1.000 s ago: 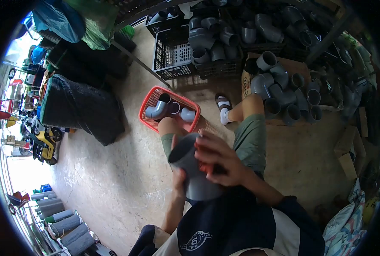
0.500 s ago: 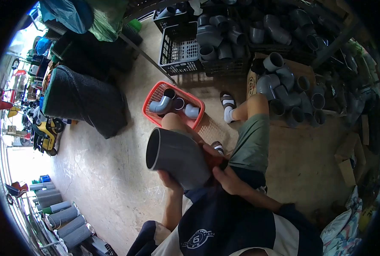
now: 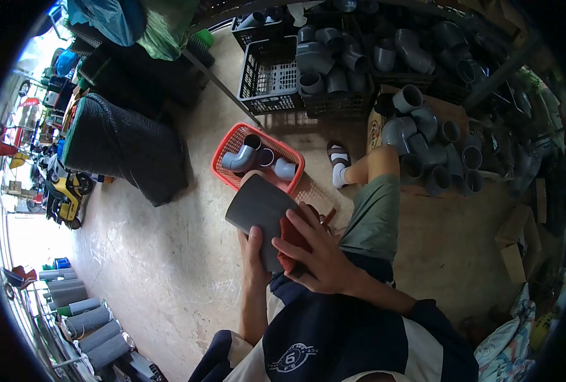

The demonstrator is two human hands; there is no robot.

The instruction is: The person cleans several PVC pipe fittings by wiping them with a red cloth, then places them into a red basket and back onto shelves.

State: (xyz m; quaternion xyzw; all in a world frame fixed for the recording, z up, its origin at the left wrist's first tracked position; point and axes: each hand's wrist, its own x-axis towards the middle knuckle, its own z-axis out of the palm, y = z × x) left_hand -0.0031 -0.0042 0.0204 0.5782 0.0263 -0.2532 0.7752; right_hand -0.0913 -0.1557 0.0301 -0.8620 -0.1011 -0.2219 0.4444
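Observation:
A large grey pipe fitting (image 3: 262,209) is held in front of my body, tilted, with its wide end up and to the left. My left hand (image 3: 252,254) grips it from below left, the thumb lying along its side. In my right hand (image 3: 318,251) is a dark red cloth (image 3: 292,239), pressed against the fitting's lower right end with the fingers spread over it. Just beyond the fitting, a red plastic basket (image 3: 218,159) stands on the floor with several grey pipe fittings (image 3: 239,159) in it.
Black crates (image 3: 270,105) and a cardboard box (image 3: 375,127) piled with grey pipe elbows (image 3: 400,132) stand ahead and to the right. A dark mesh roll (image 3: 127,146) is at the left. Grey rolls (image 3: 108,344) lie at lower left, an open carton (image 3: 518,239) at far right.
The fitting has turned so its open mouth no longer faces me. My right hand has moved up over its side, and the red cloth now shows spread against the surface.

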